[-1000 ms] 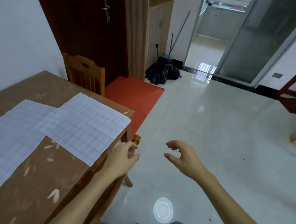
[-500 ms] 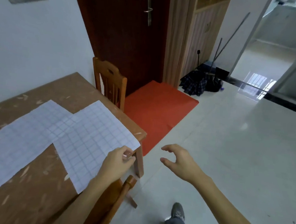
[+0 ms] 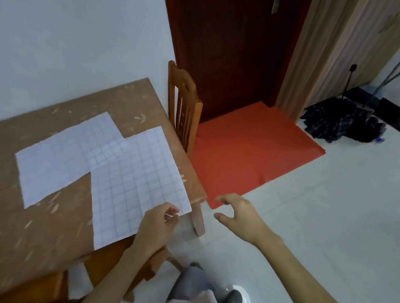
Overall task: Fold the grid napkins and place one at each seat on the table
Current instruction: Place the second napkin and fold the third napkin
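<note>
Pinching right corner of near napkin [image 3: 134, 182] in left grip [image 3: 157, 226]; spreads up-left over worktop [image 3: 37, 235]. Holding nothing in half-open right grip [image 3: 239, 214] just beside.

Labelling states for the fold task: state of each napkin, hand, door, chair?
Near white grid napkin: unfolded, flat, corner pinched.
Far white grid napkin: unfolded, flat, overlapping the near one.
Left hand: pinching near napkin's corner.
Right hand: open, empty, above floor.
Dark red wooden door: shut.
Far wooden chair: upright, unoccupied.

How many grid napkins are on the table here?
2. Far napkin lies flat toward the wall; near napkin overlaps it at the table corner, its tip pinched by the left hand.
</note>
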{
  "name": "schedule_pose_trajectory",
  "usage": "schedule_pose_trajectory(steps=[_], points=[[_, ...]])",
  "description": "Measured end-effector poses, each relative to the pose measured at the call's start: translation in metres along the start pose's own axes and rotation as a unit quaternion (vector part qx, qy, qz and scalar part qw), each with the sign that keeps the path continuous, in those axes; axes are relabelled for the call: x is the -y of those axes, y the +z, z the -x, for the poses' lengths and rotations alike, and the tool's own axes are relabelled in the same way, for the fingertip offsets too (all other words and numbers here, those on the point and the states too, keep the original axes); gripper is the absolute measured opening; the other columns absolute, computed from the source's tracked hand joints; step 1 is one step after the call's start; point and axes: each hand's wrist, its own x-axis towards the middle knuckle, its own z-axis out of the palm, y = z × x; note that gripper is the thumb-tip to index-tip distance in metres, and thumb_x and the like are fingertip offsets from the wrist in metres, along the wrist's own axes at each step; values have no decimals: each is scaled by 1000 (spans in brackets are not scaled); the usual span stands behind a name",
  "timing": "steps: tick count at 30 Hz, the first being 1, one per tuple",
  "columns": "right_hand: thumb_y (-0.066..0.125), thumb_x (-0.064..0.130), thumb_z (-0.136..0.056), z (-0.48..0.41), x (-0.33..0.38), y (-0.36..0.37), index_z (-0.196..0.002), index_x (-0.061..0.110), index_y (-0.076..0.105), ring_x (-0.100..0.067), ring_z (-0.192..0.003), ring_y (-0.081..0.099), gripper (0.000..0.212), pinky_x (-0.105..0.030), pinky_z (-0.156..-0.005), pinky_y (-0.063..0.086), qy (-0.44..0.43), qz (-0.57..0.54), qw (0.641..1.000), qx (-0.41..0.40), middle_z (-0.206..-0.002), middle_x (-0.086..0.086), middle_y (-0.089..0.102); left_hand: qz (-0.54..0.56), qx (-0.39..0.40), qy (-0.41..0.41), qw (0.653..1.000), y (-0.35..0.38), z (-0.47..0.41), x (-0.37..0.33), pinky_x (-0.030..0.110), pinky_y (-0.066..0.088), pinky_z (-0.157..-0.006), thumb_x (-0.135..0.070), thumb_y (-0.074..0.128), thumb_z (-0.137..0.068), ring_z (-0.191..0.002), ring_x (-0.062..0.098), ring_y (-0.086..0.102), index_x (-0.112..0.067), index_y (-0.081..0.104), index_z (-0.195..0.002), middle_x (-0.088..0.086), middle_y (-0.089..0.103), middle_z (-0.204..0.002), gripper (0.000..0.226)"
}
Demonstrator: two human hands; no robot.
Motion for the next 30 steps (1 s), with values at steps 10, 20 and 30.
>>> schedule_pose_trajectory(steps=[10,20,30], points=[[70,24,-88,-133,11,5,-119,25,65,-14,-108,59,31,-23,-92,46,-102,58,987,113,-120,5,65,20,-65,-111,991,-1,-68,39,16,51,-82,-23,64,-95,-94,5,64,-29,62,-105,-10,68,-108,11],[69,23,-87,-225,21,54,-127,22,62,-17,-114,61,40,-25,-94,50,-157,143,936,282,-129,3,62,3,-41,-152,988,40,-104,77,14,45,-84,-14,92,-61,-109,18,64,-25,58,-116,-5,57,-124,65],[66,22,-90,-239,1,99,-135,21,55,-17,-117,53,46,-26,-101,41,-188,175,873,414,-135,0,56,-84,-69,-127,986,77,-96,86,44,55,-91,-7,76,-69,-123,34,63,-16,54,-125,15,64,-134,61]])
